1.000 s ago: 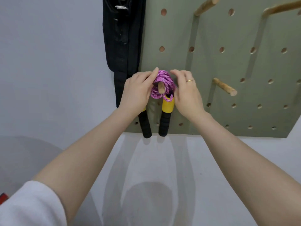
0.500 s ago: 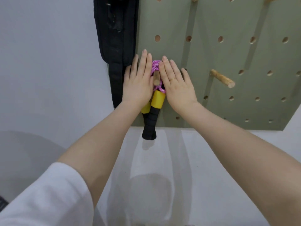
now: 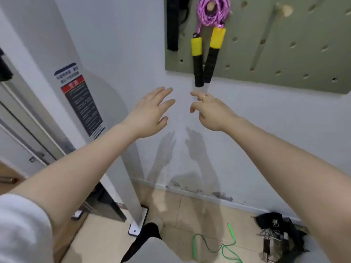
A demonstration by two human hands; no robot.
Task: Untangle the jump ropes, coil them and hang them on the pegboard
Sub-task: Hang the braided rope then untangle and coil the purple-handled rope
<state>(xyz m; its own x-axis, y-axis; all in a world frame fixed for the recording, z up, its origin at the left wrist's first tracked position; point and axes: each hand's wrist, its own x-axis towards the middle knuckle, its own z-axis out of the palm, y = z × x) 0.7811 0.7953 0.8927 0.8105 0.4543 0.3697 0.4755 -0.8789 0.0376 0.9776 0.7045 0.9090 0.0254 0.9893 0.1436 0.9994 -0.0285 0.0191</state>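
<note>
Pink jump rope (image 3: 212, 11) hung coiled on wooden peg (image 3: 210, 5) of pegboard (image 3: 284, 54); green jump rope (image 3: 218, 245) loose on floor (image 3: 186, 215).

Left hand (image 3: 152, 112) and right hand (image 3: 210, 109) both released, fingers relaxed, grasping nothing, below the yellow-and-black handles (image 3: 204, 57), apart from them. Hazards judged: coil resting near peg tip, liable to slide off if knocked; green rope lay just beside a foot, liable to snag or tighten into knots if pulled carelessly.
</note>
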